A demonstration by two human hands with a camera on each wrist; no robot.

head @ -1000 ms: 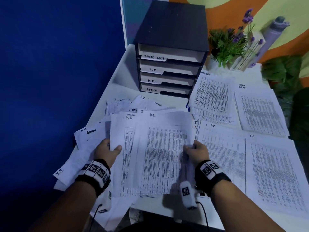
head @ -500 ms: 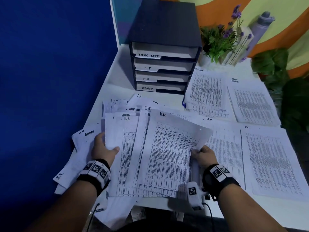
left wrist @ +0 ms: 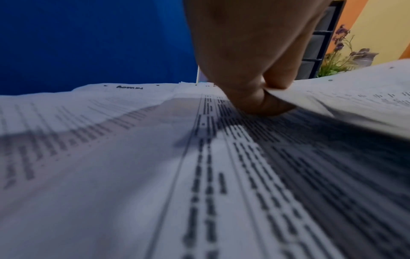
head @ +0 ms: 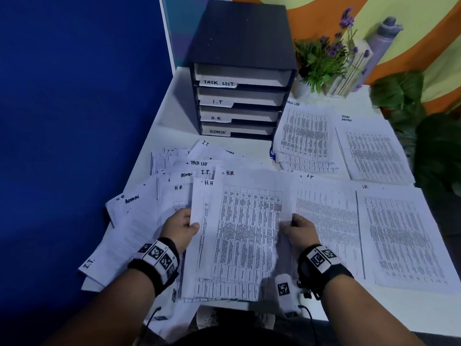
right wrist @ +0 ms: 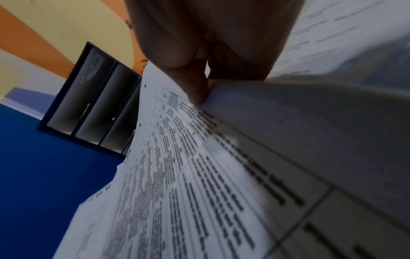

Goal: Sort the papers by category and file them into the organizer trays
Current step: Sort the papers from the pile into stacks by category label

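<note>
Papers marked H.R. (head: 247, 228) sit on the messy pile, in front of the organizer trays (head: 239, 101). Left hand (head: 180, 227) pinches one side edge and right hand (head: 300, 228) pinches the other. They look light, thin and floppy, so hold both edges

The left hand (left wrist: 250, 57) pinches the edge of a printed sheet (left wrist: 355, 98) between thumb and finger, lifting it off the table-printed page (left wrist: 155, 175) below. A sheet marked "Admin" (left wrist: 129, 87) lies behind (the writing is blurred). The organizer (left wrist: 319, 43) and purple flowers (left wrist: 339, 52) stand at right.
</note>
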